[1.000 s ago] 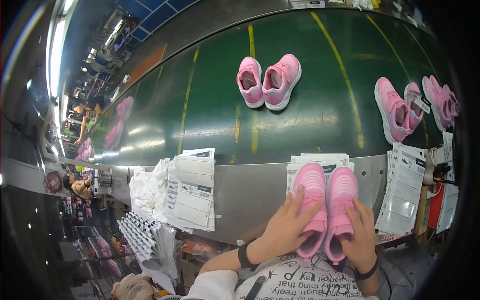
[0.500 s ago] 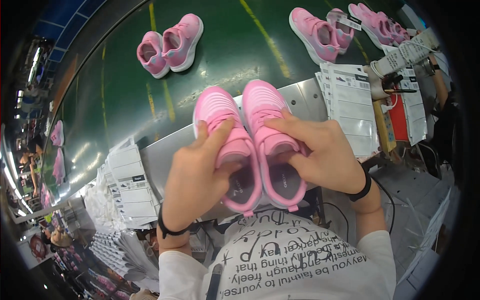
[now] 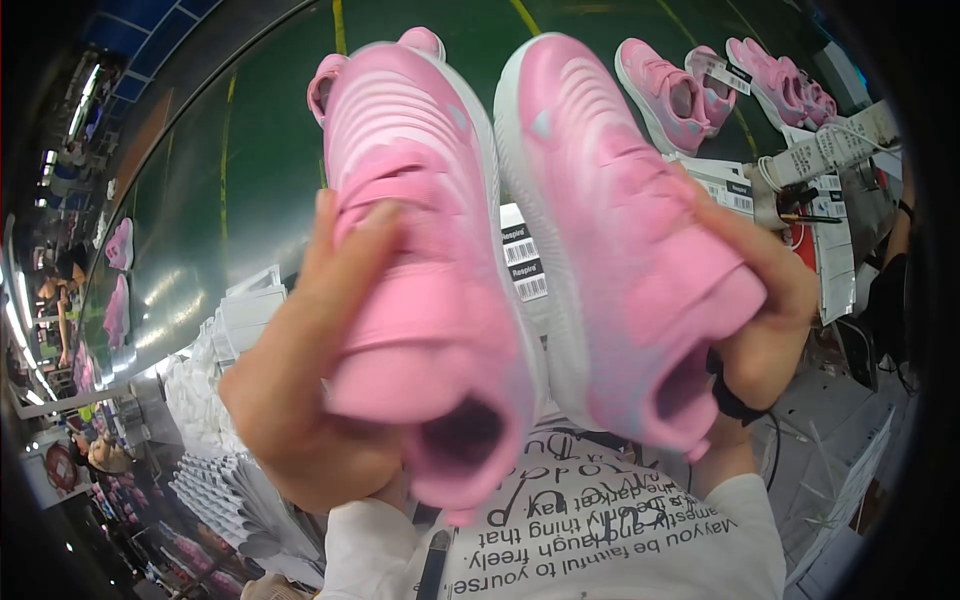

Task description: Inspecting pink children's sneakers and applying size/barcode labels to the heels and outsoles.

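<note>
Two pink sneakers with white soles are raised close to me, toes pointing away. My left hand (image 3: 300, 390) is closed round the left sneaker (image 3: 425, 230), with its thumb over the strap and the other fingers partly hidden behind the shoe. The right sneaker (image 3: 600, 200) is tilted so that its inner side and white sole show; my right hand (image 3: 770, 300) grips it at the strap and collar. The sneakers are apart, and white barcode labels (image 3: 525, 265) show in the gap between them.
A green conveyor belt (image 3: 270, 180) runs beyond my hands. A pair of pink sneakers (image 3: 660, 95) and more pink shoes (image 3: 780, 80) stand on it at the far right. White printed sheets (image 3: 725, 180) lie right, white paper stacks (image 3: 245, 310) left. Another person's arm (image 3: 897, 240) shows at the right edge.
Both sneakers have come up much closer to my view and moved apart. The right one has turned to show its side and sole. They now partly cover the far-left pair on the belt.
</note>
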A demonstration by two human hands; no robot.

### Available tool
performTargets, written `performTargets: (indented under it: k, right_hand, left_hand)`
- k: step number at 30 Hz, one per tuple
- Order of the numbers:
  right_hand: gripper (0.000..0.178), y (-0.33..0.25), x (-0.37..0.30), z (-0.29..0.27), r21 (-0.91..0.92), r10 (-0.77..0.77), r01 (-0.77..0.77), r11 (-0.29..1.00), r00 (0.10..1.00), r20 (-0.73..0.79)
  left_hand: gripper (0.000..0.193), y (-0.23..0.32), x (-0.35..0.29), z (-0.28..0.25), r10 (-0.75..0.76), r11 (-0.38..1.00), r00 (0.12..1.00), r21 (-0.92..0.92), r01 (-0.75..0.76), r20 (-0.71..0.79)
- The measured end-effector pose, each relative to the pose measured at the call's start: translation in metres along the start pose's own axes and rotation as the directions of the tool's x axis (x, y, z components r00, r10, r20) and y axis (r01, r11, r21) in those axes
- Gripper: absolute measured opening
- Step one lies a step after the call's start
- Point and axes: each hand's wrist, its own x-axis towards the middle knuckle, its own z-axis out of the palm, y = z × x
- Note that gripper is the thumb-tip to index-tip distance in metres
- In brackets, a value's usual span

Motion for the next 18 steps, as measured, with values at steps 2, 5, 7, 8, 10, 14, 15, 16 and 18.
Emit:
performTargets:
  k: [2, 5, 7, 8, 10, 14, 15, 16, 18]
  right_hand:
    - [0.046, 0.053, -0.036, -0.019, 0.510, 0.321, -0.214, 0.833, 0.938, -0.130]
    - [0.049, 0.110, -0.062, 0.003, 0.814, 0.407, -0.206, 0.544, 0.913, -0.041]
    - [0.049, 0.138, -0.067, 0.012, 0.858, 0.404, -0.237, 0.455, 0.914, 0.038]
    - [0.049, 0.139, -0.068, 0.007, 0.871, 0.404, -0.242, 0.428, 0.913, 0.055]
    - [0.050, 0.146, -0.065, 0.010, 0.903, 0.376, -0.276, 0.330, 0.915, 0.143]
    - [0.051, 0.160, -0.060, 0.021, 0.928, 0.266, -0.357, 0.105, 0.910, 0.319]
    - [0.051, 0.167, -0.057, 0.029, 0.923, 0.222, -0.384, 0.035, 0.903, 0.367]
    - [0.051, 0.161, -0.055, 0.019, 0.923, 0.205, -0.383, 0.021, 0.906, 0.371]
    - [0.052, 0.165, -0.050, 0.022, 0.905, 0.116, -0.417, -0.087, 0.898, 0.425]
  left_hand:
    - [0.056, -0.018, 0.000, 0.016, -0.076, 0.955, 0.992, -0.292, 0.042, -0.105]
    - [0.057, -0.024, 0.011, 0.052, -0.186, 0.885, 0.978, -0.449, 0.123, -0.099]
    - [0.058, -0.044, 0.006, 0.084, -0.274, 0.798, 0.961, -0.567, 0.202, -0.043]
    - [0.058, -0.042, -0.001, 0.099, -0.307, 0.734, 0.952, -0.635, 0.241, 0.006]
    - [0.059, -0.052, -0.010, 0.105, -0.379, 0.620, 0.924, -0.725, 0.300, 0.058]
    - [0.061, -0.086, -0.007, 0.117, -0.491, 0.380, 0.859, -0.850, 0.364, 0.149]
    - [0.062, -0.102, -0.005, 0.113, -0.516, 0.328, 0.841, -0.870, 0.367, 0.160]
    - [0.062, -0.111, 0.009, 0.120, -0.513, 0.226, 0.828, -0.895, 0.384, 0.225]
    - [0.063, -0.138, 0.004, 0.089, -0.529, 0.099, 0.800, -0.916, 0.388, 0.282]
